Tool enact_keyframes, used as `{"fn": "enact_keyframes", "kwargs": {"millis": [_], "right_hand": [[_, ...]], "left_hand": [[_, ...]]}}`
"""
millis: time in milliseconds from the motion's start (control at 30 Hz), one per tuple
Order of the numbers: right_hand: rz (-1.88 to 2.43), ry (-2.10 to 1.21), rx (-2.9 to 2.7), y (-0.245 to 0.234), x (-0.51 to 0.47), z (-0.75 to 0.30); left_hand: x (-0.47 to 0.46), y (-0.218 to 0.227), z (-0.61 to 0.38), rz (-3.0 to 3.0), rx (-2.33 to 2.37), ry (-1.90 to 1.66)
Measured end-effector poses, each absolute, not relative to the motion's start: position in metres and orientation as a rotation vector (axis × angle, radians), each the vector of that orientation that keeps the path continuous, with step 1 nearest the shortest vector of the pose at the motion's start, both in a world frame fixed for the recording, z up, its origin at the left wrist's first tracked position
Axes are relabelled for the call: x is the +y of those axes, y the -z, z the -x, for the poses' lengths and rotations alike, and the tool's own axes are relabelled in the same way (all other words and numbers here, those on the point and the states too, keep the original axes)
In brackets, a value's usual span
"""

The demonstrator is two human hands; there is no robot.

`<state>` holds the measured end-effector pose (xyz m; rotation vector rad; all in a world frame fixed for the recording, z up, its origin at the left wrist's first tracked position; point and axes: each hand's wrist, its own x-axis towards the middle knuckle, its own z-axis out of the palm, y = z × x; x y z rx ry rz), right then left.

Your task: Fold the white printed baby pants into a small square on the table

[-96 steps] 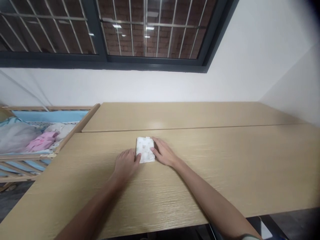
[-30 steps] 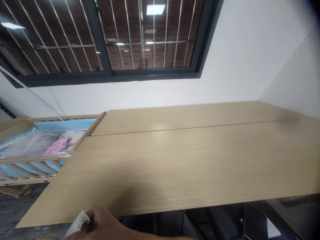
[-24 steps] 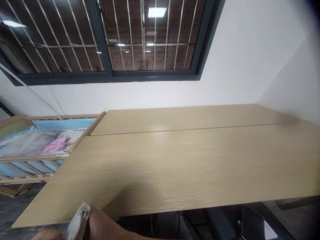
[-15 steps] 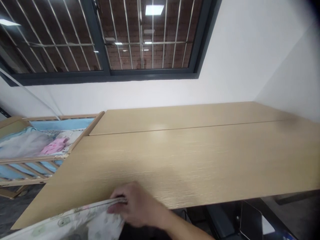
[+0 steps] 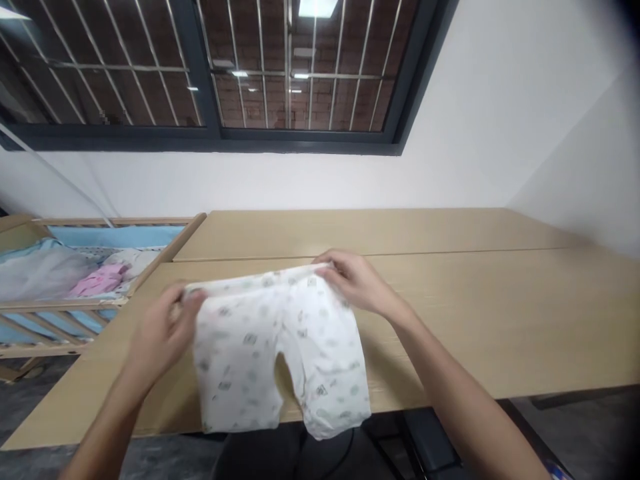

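A small pair of white shorts [image 5: 240, 353] with a faint green and grey print hangs spread out above the front part of the wooden tabletop [image 5: 450, 300]. My left hand [image 5: 163, 330] pinches one end of the waistband, thumb on the near side. At the other end of the waistband, my right hand [image 5: 353, 280] is closed on the cloth. Both legs of the shorts dangle toward the table's front edge, with a gap between them. The left hand is slightly blurred.
To the left stands a wooden crib [image 5: 65, 307] with blue lining, a pink cloth [image 5: 100, 280] and pale bedding. A barred window [image 5: 300, 73] is in the wall behind. Below the table's front edge a dark seat [image 5: 260, 457] shows.
The shorts have come up from the lower left and now hang spread over the table. My left hand has come into view on the waistband; my right hand has moved up and right.
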<state>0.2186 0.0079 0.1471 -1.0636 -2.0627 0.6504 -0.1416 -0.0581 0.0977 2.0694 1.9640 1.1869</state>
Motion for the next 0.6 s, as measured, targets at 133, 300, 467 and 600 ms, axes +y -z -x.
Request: {"fn": "enact_keyframes", "kwargs": {"millis": [133,300,467,600], "right_hand": [[1.220,-0.433,-2.096,-0.092,0.099,-0.231],[1.432,-0.499,-2.051,-0.012,0.169,-0.231],[1.454,-0.429,-1.991,0.023,0.199,-0.228],[1.470,-0.395,-1.924,0.032,0.218,-0.233]], "left_hand": [[0.053,-0.063,0.092,-2.073,1.829,-0.996],[0.137,-0.008,0.071,-2.062,1.872,-0.842],[0.174,0.018,0.072,-1.994,1.978,-0.816],[0.196,0.025,0.071,-1.982,2.005,-0.794]]}}
